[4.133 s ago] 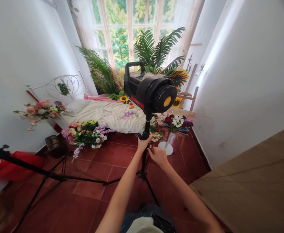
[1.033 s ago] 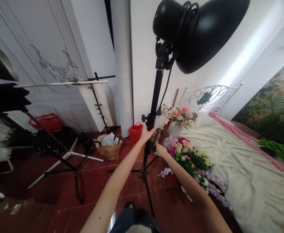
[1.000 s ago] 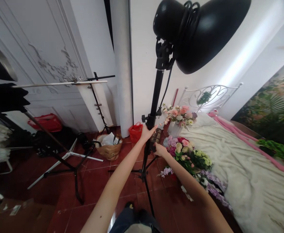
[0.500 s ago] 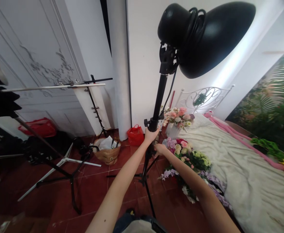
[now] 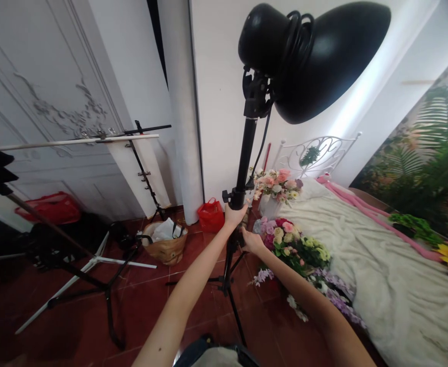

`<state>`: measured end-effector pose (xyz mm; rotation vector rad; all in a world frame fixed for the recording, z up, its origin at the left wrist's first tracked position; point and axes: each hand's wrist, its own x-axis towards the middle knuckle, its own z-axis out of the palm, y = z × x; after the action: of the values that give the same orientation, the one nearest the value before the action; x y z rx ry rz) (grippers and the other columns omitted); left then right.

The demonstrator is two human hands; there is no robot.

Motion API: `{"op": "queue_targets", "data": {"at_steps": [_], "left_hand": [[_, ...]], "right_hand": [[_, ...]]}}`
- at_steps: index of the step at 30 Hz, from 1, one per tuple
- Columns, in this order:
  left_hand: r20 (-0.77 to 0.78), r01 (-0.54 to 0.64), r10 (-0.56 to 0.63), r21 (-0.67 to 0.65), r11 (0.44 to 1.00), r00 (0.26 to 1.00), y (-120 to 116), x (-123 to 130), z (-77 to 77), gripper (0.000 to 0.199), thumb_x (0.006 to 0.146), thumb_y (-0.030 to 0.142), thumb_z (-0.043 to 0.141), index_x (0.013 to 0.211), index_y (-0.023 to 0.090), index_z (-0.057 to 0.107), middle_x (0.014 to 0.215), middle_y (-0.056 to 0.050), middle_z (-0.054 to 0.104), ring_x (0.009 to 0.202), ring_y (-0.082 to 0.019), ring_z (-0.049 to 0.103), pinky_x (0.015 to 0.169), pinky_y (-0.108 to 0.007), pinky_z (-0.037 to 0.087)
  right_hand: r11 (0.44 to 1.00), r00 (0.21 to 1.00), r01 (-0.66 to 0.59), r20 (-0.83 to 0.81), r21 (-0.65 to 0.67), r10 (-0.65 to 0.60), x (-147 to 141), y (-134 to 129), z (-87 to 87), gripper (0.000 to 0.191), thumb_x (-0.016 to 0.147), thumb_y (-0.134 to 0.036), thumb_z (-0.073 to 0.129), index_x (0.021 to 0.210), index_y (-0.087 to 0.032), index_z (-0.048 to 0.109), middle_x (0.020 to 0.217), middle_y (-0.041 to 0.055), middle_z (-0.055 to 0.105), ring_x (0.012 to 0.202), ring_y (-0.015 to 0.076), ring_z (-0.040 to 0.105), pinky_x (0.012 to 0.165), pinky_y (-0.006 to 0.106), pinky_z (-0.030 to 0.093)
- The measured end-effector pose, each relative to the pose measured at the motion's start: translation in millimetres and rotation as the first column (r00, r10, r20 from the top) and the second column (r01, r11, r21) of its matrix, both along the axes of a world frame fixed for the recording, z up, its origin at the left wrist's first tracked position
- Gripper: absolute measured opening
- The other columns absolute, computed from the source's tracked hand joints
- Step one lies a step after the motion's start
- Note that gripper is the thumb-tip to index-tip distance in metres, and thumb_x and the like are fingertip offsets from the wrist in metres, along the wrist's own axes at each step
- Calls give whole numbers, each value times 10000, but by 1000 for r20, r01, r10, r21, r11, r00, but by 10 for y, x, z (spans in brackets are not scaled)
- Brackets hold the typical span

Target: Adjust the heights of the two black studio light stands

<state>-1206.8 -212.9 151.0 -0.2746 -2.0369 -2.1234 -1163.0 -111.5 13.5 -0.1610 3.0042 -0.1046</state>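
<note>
A black light stand (image 5: 245,158) rises in front of me, topped by a studio light (image 5: 319,66) with a wide black reflector facing right and a coiled cable on its housing. My left hand (image 5: 235,214) is wrapped round the pole just under its clamp collar. Lower down and to the right, my right hand (image 5: 250,239) is closed at the stand's lower pole section, thumb along it; some of its fingers are hidden. The stand's tripod legs (image 5: 227,280) are spread on the red tiled floor.
Bunches of artificial flowers (image 5: 288,237) lie right of the stand, beside a bed with a cream blanket (image 5: 392,255). A woven basket (image 5: 167,250) and a red bag (image 5: 210,216) stand behind it. At left are other stands with white legs (image 5: 94,262).
The whole view has shifted slightly, so the scene sits a little further left. Both hands keep their places on the light stand.
</note>
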Motion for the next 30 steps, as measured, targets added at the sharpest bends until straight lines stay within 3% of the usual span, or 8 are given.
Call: {"op": "queue_targets", "data": {"at_steps": [8, 11, 13, 15, 18, 20, 24, 30], "left_hand": [[-22, 15, -16, -38, 999, 1000, 4, -66, -50, 133, 595, 209, 645, 525, 146, 551, 550, -25, 592, 549, -132, 555, 543, -228, 431], [-5, 7, -7, -35, 999, 1000, 17, -93, -84, 163, 606, 226, 637, 510, 147, 530, 541, -26, 576, 526, -125, 539, 517, -225, 414], [-1, -2, 2, -38, 999, 1000, 20, -106, -94, 185, 607, 235, 638, 497, 151, 514, 532, -25, 567, 511, -120, 528, 501, -223, 403], [1, 0, 0, -36, 999, 1000, 18, -109, -86, 199, 604, 236, 642, 487, 154, 503, 525, -24, 563, 502, -117, 521, 495, -221, 399], [6, 22, -21, -21, 1000, 1000, 9, -93, -42, 206, 610, 226, 633, 474, 156, 495, 509, -22, 554, 493, -112, 510, 489, -217, 396], [17, 29, -29, -8, 1000, 999, 3, -78, -7, 211, 605, 220, 637, 464, 159, 493, 496, -21, 550, 493, -115, 509, 486, -217, 397], [38, 32, -33, 39, 999, 999, 2, -62, 34, 196, 571, 215, 669, 475, 165, 506, 503, -23, 568, 531, -134, 536, 501, -219, 412], [13, 44, -45, 12, 999, 999, -7, -52, 33, 175, 606, 187, 633, 484, 161, 511, 524, -25, 577, 528, -126, 530, 521, -224, 420]], "right_hand": [[994, 985, -105, 141, 23, 101, -334, 85, -34, 433, 525, -392, 798, 888, -190, 674, 919, 131, 681, 891, 298, 636, 746, 327, 473], [995, 993, -97, 73, 26, 95, -303, 72, -110, 333, 600, -384, 754, 853, -177, 687, 882, 138, 687, 862, 299, 641, 732, 331, 476], [997, 997, -66, 29, 26, 65, -204, 52, -202, 230, 747, -330, 632, 901, -165, 678, 890, 145, 684, 871, 282, 640, 744, 335, 472], [999, 998, -44, -33, 9, 44, -74, 31, -327, 248, 848, -254, 488, 1022, -166, 642, 981, 144, 670, 944, 250, 621, 812, 334, 455], [996, 979, -44, -203, -84, 26, 84, 13, -514, 346, 889, -178, 378, 1187, -196, 555, 1179, 103, 599, 1106, 183, 539, 985, 318, 351], [990, 968, -33, -250, -136, -2, 117, 10, -573, 366, 892, -179, 369, 1218, -215, 532, 1204, 80, 587, 1127, 165, 522, 1003, 304, 336], [997, 998, 53, -31, -49, -54, -20, 1, -471, 329, 874, -233, 419, 1169, -221, 563, 1033, 109, 663, 969, 221, 616, 822, 332, 462], [998, 988, 63, 137, 26, -66, -400, -71, -275, 144, 722, -228, 626, 830, -154, 688, 860, 171, 687, 832, 291, 656, 707, 357, 496]]}}
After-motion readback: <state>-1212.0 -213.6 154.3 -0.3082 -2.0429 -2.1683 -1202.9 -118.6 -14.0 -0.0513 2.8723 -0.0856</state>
